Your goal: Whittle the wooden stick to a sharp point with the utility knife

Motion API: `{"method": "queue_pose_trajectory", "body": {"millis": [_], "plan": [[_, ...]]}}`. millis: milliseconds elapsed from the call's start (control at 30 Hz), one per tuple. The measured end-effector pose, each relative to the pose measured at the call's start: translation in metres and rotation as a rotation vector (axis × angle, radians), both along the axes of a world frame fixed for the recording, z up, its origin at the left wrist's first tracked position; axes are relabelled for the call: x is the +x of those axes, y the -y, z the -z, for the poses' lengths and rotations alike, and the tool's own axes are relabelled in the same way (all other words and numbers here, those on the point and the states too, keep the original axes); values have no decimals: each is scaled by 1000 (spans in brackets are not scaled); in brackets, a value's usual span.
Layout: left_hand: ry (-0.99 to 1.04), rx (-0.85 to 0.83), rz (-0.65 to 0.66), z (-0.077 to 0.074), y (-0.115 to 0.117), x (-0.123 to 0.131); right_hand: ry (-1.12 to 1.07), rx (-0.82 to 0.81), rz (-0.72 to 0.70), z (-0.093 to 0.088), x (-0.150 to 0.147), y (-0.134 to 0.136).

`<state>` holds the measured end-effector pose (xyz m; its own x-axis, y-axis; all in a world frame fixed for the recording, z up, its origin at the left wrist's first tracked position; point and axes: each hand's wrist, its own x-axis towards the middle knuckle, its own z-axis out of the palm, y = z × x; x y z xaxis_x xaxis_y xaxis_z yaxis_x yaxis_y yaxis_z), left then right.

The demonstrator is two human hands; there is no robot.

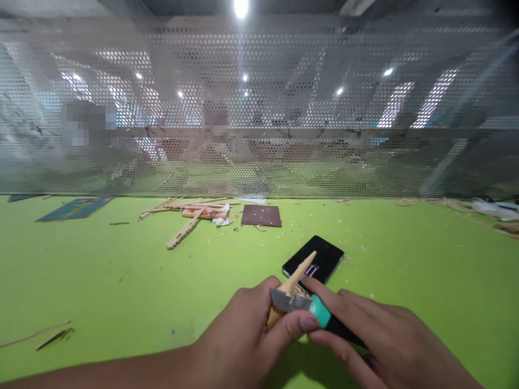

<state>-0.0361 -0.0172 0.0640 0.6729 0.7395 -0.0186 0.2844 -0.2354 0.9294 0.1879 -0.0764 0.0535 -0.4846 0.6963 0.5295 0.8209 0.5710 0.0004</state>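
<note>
Well, from my seat far away I see both hands low in the view, just on the near side of the phone (320,256). My left hand (247,329) is closed tight around the bottom of a wooden stick (300,268). The stick runs long from that fist up and away, and its pointed tip sits over the phone. My right hand (377,335) is closed around a knife (302,303) with a green ring and a dark handle. The blade lies across the stick, close above the left fist, and the left thumb rests on the knife. Little wood chips lie on the near end of the phone.

Past the phone, a brown sheet (261,215) and some wooden strips (184,231) lie on the green tabletop (121,270). Behind them stands a mesh wall (259,108).
</note>
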Motion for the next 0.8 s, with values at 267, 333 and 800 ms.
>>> {"method": "queue_pose_trajectory", "body": {"millis": [267, 333, 800], "plan": [[-40, 87, -29, -5, 2, 1, 31, 88, 109, 4, 9, 3], [-32, 114, -37, -9, 3, 0, -24, 95, 147, 3, 11, 0], [188, -120, 16, 0, 2, 2, -71, -107, -56, -1, 11, -11]]}}
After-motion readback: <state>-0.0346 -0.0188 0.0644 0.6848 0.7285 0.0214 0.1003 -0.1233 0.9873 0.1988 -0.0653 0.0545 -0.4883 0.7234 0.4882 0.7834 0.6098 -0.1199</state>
